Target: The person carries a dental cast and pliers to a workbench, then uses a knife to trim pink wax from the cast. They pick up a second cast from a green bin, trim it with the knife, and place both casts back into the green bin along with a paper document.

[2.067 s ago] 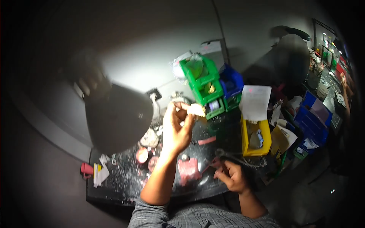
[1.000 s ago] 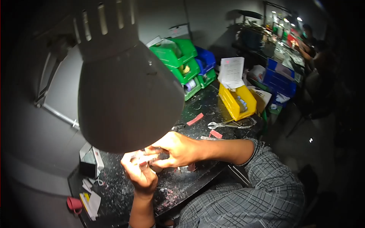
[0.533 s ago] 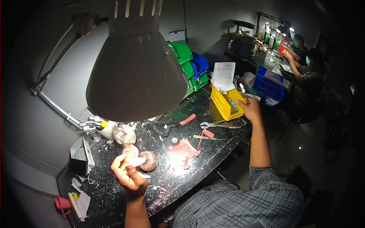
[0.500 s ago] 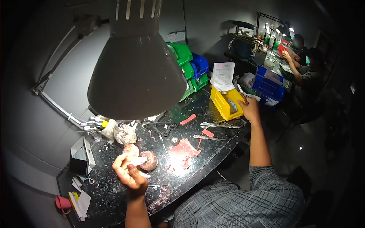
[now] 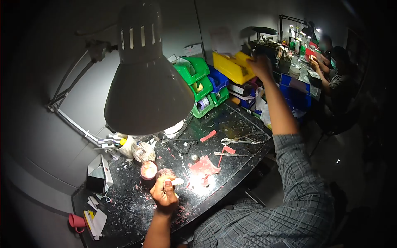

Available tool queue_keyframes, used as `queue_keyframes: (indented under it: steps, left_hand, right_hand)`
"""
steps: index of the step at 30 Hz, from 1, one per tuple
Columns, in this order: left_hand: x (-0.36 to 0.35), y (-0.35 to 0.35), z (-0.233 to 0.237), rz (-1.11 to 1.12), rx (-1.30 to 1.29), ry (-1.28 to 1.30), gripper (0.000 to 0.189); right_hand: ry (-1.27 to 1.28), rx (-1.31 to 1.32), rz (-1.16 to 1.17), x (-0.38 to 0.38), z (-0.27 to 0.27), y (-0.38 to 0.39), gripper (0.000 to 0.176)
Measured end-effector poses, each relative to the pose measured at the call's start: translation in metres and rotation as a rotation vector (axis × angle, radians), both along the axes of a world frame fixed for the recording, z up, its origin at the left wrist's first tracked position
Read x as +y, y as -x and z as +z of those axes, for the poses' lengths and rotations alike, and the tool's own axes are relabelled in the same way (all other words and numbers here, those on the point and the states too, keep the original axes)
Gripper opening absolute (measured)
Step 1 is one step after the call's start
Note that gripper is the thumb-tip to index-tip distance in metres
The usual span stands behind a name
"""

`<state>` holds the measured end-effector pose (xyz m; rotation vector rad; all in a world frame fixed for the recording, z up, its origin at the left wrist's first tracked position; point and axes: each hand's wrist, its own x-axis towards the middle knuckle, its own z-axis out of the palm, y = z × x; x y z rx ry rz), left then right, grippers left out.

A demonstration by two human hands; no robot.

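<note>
The left hand (image 5: 164, 197) has its fingers curled and its thumb pressed in, clamped on a small pale piece (image 5: 178, 181), which sticks out toward the right above the near part of the tabletop; this short grip probably leaves its outer end exposed. The right hand (image 5: 261, 69) reaches far, its fingers seemingly clamped on the right end of a yellow bin (image 5: 231, 69), likely to carry its weight from the edge; blur hides the exact finger placement. The bin is up beside the green bins (image 5: 194, 68) and the blue bin (image 5: 217, 78).

Along the black tabletop (image 5: 124, 198), speckled with scraps, a pink cup (image 5: 76, 221) is at the near left edge. A tool pot (image 5: 126, 149) and a round container (image 5: 149, 170) come next, below the lamp shade (image 5: 149, 97), which seems angled to light the near middle. Right of these lie a pink sheet (image 5: 204, 165), a thin metal tool (image 5: 229, 154) and pliers (image 5: 244, 140). At far right, in the dim room, a co-worker (image 5: 337, 78) sits at another lit bench.
</note>
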<state>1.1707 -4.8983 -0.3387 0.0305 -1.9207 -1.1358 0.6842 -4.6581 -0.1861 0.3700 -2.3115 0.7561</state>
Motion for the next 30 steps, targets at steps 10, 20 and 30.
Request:
queue_keyframes:
  steps: [10,20,30]
  left_hand:
    - [0.004,0.002,0.000,0.036,-0.035,-0.199,0.035]
    - [0.012,0.010,0.002,-0.006,-0.024,-0.280,0.040]
    - [0.020,0.037,0.015,-0.257,-0.362,-0.476,0.045]
  right_hand:
    - [0.194,-0.220,0.229,-0.080,-0.003,0.038,0.044]
    - [0.128,-0.207,0.420,-0.075,-0.002,0.023,0.042]
    - [0.476,-0.025,0.831,-0.063,0.003,-0.124,0.036]
